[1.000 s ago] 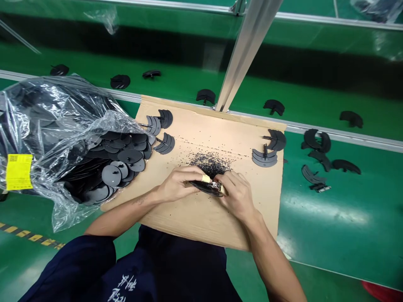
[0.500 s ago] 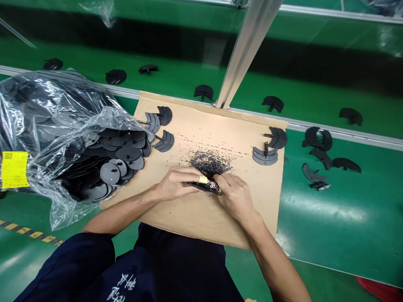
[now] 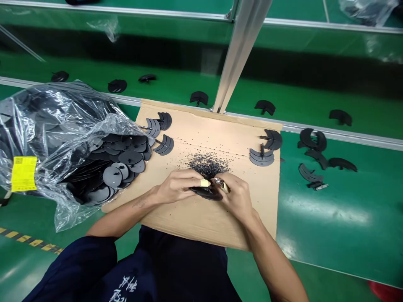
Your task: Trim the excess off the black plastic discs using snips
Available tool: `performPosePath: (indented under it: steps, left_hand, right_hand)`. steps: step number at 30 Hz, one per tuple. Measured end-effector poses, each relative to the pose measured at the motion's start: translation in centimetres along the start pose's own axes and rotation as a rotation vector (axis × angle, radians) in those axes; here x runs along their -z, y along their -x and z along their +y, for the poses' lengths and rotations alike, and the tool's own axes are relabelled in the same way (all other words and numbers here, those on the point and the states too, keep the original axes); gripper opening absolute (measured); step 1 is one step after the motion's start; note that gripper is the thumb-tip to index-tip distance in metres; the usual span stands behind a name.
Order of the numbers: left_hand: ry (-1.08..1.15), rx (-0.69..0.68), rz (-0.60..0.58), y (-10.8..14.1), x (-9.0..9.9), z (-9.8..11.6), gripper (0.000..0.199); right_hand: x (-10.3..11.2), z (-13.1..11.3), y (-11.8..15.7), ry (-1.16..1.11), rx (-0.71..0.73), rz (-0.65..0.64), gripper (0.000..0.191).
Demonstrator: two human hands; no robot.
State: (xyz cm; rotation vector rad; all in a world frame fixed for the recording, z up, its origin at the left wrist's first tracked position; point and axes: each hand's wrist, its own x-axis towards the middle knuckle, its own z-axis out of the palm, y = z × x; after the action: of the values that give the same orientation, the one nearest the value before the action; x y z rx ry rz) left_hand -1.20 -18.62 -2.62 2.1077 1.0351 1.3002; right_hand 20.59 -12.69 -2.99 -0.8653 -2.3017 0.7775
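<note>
The left hand (image 3: 178, 187) holds a black plastic disc (image 3: 206, 193) in a tight pinching grip, while the right hand (image 3: 236, 198) pinches a small metal cutter (image 3: 221, 184) at the disc's edge, just below a heap of black plastic shavings (image 3: 208, 165) on a cardboard sheet (image 3: 258, 209).

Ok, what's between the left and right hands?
Head view: a curved black plastic piece and a small metal tool, between the left hand and right hand.
</note>
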Motion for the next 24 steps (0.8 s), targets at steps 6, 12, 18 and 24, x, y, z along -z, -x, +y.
performPosePath:
  steps: [6,12,18,24]
  left_hand:
    - [-0.028,0.064,-0.062,-0.1,-0.1,0.4,0.02]
    - [-0.082,0.322,-0.223,-1.8,2.4,0.7,0.022]
    - [-0.341,0.315,-0.065,-6.8,9.1,-3.2,0.034]
    - [-0.776,0.519,-0.126,-12.7,15.2,-11.5,0.033]
  right_hand:
    - [-0.2,0.2,-0.2,0.26,0.079,0.002,0.016]
    - [-0.4,1.0,-0.3,0.311,0.155,0.06,0.014]
    - [-0.4,2.0,-0.4,0.327,0.194,0.135,0.016]
    - [0.0,1.8,-0.8,0.35,0.187,0.167,0.021]
